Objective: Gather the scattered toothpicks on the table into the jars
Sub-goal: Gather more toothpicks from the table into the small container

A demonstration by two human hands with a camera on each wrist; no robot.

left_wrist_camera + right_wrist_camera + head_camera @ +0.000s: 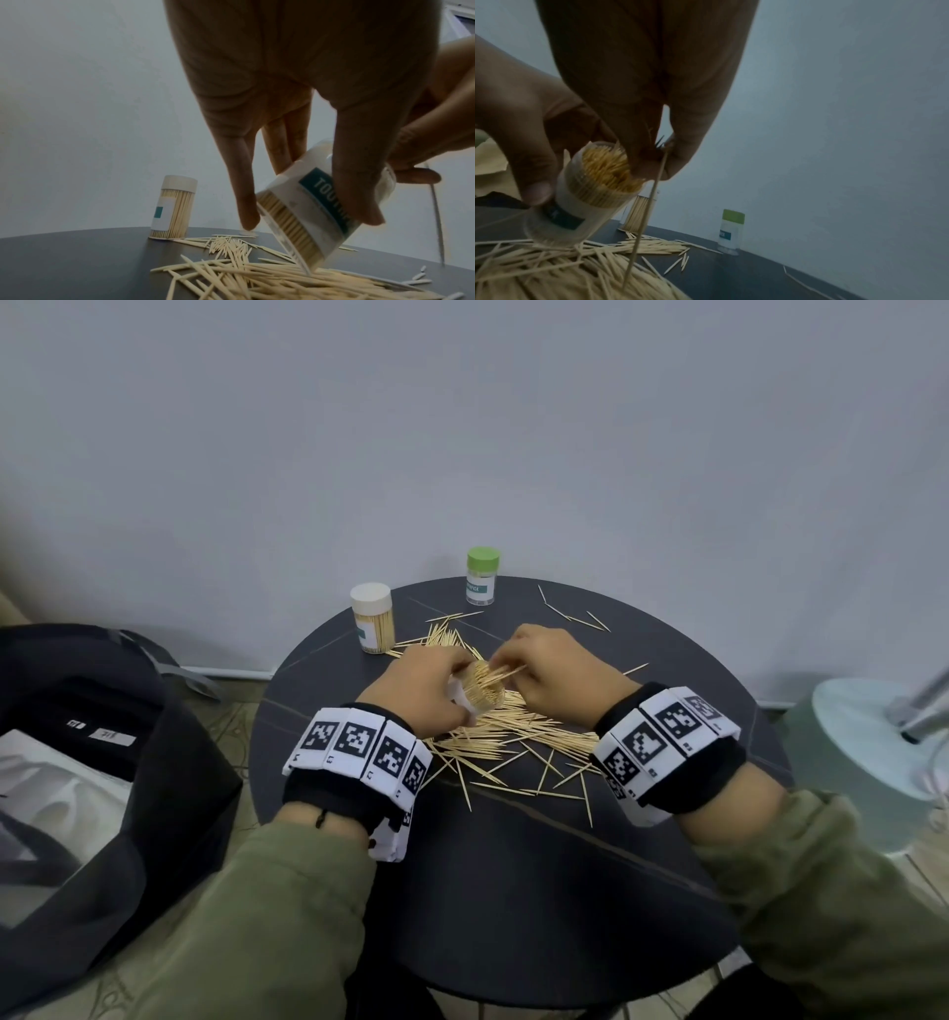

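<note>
My left hand (431, 683) grips an open clear jar (477, 693) packed with toothpicks, tilted with its mouth toward my right hand. In the left wrist view the jar (326, 205) leans over the pile with its teal label showing. My right hand (544, 667) pinches a few toothpicks (506, 673) at the jar's mouth (608, 172); one long toothpick (647, 219) hangs down from my fingers (680, 158). A big heap of loose toothpicks (518, 737) lies on the dark round table (513, 891) under and in front of both hands.
A white-lidded jar (372, 618) full of toothpicks stands at the back left of the table. A green-lidded jar (482, 576) stands at the back by the wall. A few stray toothpicks (580, 618) lie back right. A black bag (92, 762) sits on the left, a pale stand base (873, 752) on the right.
</note>
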